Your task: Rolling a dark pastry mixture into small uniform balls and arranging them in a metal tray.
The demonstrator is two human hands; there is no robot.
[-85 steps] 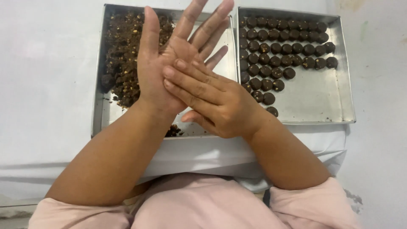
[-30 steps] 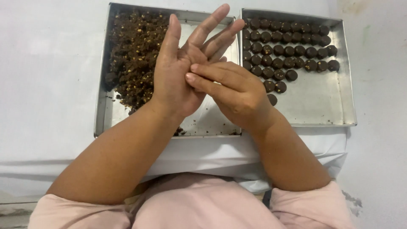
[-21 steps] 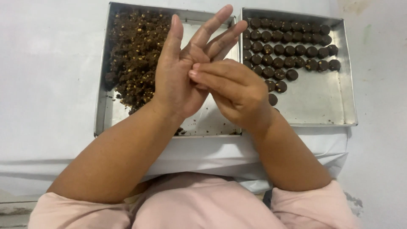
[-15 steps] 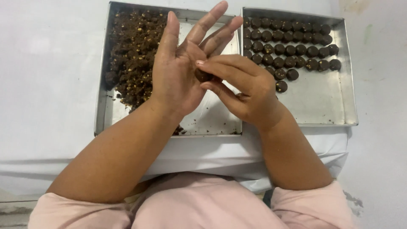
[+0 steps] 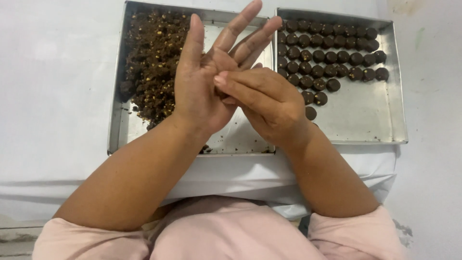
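Below, white tablecloth, two steel trays

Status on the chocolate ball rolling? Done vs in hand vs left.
Done: about four rows of dark balls sit in the right tray, filling roughly its far half. In hand: the right hand presses its fingertips into the left hand, palm open; whatever lies between them is hidden. Left: a sizeable heap of loose crumbly mix in the left tray.

Chocolate mixture: dark brown, crumbly, nut-flecked, heaped at left of steel tray. Small portion pressed between both hands, mostly hidden.
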